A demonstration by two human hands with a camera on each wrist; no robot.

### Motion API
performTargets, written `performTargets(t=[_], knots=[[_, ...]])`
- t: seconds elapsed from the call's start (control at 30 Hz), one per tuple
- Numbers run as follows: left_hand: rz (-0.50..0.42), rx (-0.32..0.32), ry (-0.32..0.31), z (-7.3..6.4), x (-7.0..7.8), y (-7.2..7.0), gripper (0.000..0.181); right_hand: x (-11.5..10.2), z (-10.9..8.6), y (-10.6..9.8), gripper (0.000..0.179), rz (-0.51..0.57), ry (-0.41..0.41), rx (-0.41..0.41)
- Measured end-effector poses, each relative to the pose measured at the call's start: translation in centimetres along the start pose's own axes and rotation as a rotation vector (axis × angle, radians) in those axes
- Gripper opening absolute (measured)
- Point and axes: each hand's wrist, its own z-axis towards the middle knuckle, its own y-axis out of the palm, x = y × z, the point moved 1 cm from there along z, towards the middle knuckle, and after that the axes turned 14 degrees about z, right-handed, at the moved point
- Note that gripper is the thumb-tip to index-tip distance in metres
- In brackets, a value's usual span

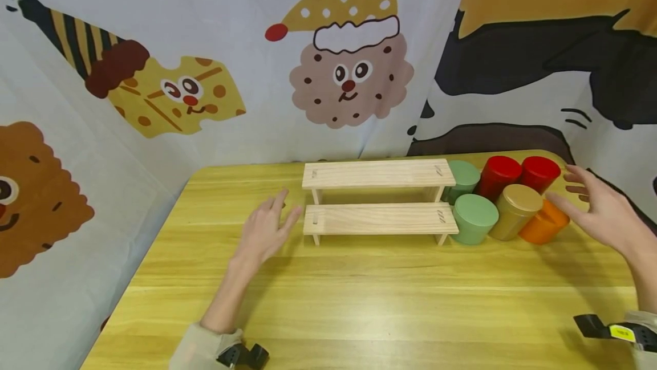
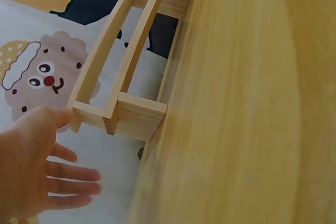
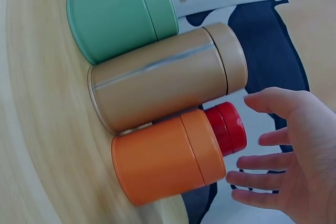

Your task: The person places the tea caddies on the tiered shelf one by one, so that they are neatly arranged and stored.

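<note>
cropped sleeves point(image 1: 197, 350); left hand point(image 1: 263, 232) spread wide; right hand point(image 1: 601, 215), likewise, partly hides orange canister point(image 1: 541, 230).

On the tabletop point(image 1: 359, 296) I see the lower shelf point(image 1: 380, 219) before the upper shelf point(image 1: 378, 174), six canisters point(image 1: 515, 204) clustered just right of them, and a cloth point(image 1: 267, 85) behind everything.

At right in the head view, the back green can point(image 1: 463, 174) is partly hidden by the front green can point(image 1: 475, 211), and the right hand point(image 1: 599, 213) covers part of the orange can point(image 1: 542, 227). Print on the yellow label point(image 1: 622, 333), lower right, is too small to read. In the left wrist view, the left edge cuts off the left hand point(image 2: 32, 166).
</note>
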Motion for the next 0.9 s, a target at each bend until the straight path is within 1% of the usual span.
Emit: performTargets(t=[0.17,0.27,0.4,0.57,0.7,0.9], knots=[[-0.037,-0.012,0.001,0.0,0.1,0.5,0.071,0.9,-0.2,0.2,0.08,0.005,0.011,-0.041],[-0.049,-0.021,0.001,0.1,0.2,0.8,0.07,1.6,-0.3,0.3,0.081,0.018,0.023,-0.08],[-0.089,-0.039,-0.002,0.3,0.4,1.0,0.07,2.2,-0.5,0.6,0.078,0.046,0.023,-0.128],[-0.18,-0.075,-0.009,0.5,0.6,1.5,0.065,2.8,-0.5,0.8,0.074,0.051,0.022,-0.177],[-0.257,-0.101,-0.02,0.6,0.8,1.8,0.06,2.9,-0.4,0.7,0.076,0.031,0.034,-0.22],[-0.324,-0.109,-0.024,0.9,1.1,2.4,0.054,2.9,-0.4,0.7,0.078,0.027,0.036,-0.255]])
